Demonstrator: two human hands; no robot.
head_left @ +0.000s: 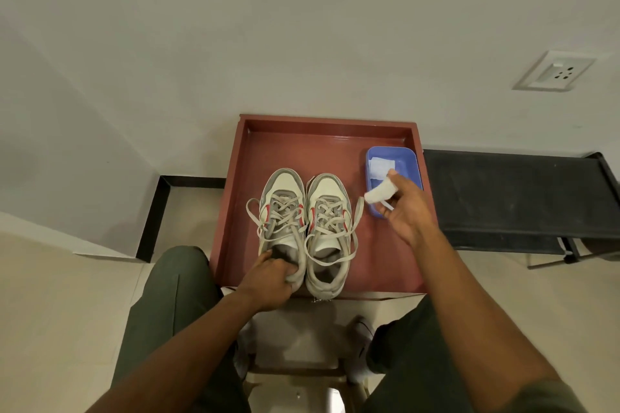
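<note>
Head view. Two grey-and-white sneakers stand side by side mid-desk [302, 147], heels toward the near edge. The left hand [268, 282] is clamped on the heel collar of the left sneaker [283, 208], fingers hooked inside the opening. The right sneaker [327, 211] is untouched. The right hand [407, 211] pinches a folded white wipe [377, 194] over the blue tub [407, 157] at the right edge.

Assessment: the sneaker is likely light, with a soft upper and stiff sole. Its loose laces may snag, so the heel collar is the soundest hold. The wipe is limp.
</note>
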